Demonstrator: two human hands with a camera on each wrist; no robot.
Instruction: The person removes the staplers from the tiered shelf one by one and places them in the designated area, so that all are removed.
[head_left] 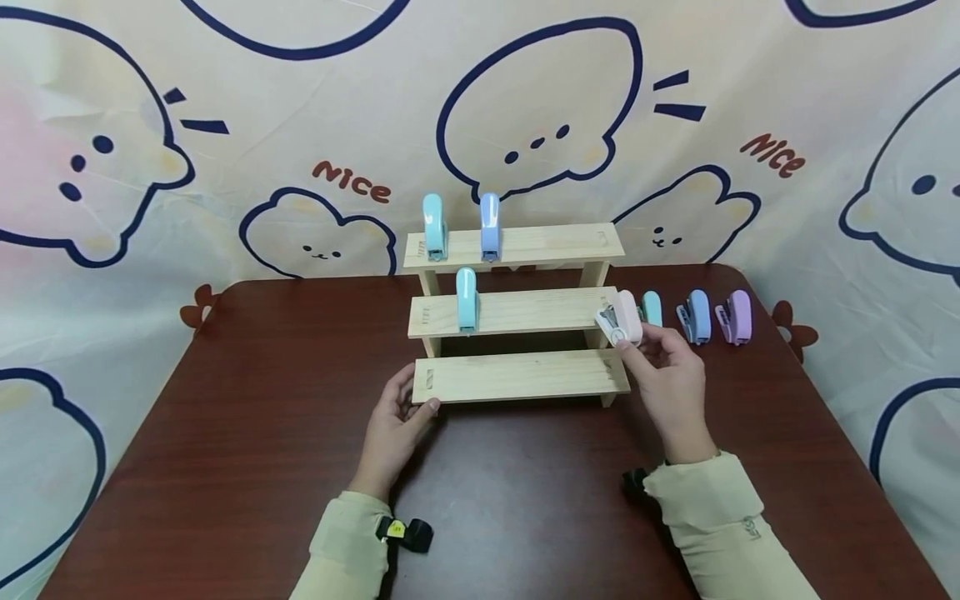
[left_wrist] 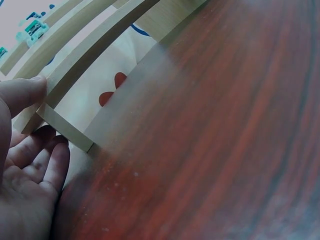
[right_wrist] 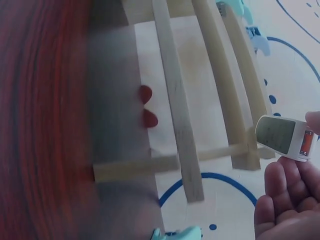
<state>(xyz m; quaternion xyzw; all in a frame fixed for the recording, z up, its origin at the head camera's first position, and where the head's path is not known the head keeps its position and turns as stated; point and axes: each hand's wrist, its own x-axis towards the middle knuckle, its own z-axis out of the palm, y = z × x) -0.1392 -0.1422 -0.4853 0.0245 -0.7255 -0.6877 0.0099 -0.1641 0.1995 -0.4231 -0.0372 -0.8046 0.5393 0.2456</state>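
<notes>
My right hand pinches a pale pink and white mini stapler beside the right end of the middle tier of a three-tier wooden rack. The right wrist view shows the white stapler tilted between thumb and fingers. At the left end of the bottom tier, my left hand grips the board, its thumb on the front edge and its fingers around the end. A teal stapler and a blue stapler stand on the top tier. Another teal stapler stands on the middle tier, left of centre.
Right of the rack, a teal stapler, a blue stapler and a purple stapler stand in a row on the dark brown table. The teal one is partly hidden by the held stapler. A patterned cloth hangs behind the table.
</notes>
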